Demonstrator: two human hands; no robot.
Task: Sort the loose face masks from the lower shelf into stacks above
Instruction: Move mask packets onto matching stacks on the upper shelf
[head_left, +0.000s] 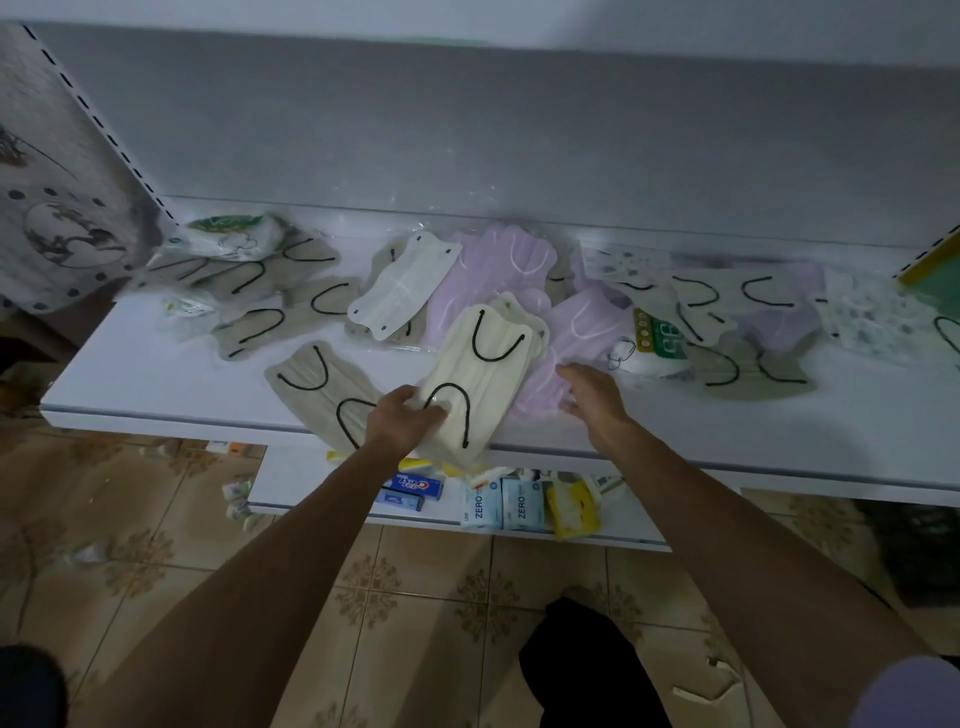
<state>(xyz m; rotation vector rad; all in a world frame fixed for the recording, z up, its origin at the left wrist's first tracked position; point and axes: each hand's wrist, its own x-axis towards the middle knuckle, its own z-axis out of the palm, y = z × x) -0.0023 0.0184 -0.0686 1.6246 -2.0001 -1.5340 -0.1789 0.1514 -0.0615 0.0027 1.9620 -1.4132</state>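
Now left hand (405, 422) grips the cream mask stack (480, 371) — right hand (592, 397) open just beside it.

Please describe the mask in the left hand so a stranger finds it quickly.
Look at the front edge of the white shelf, near the middle. The left hand grips a cream pleated face mask with black ear loops, paler than the grey-beige mask beside it.

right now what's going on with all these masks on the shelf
A person is sorting face masks on a white shelf. The left hand grips a stack of cream pleated masks with black ear loops at the shelf's front edge. The right hand, fingers relaxed, reaches over the lilac pleated masks beside it. Grey-beige masks with black loops lie spread loosely to both sides.
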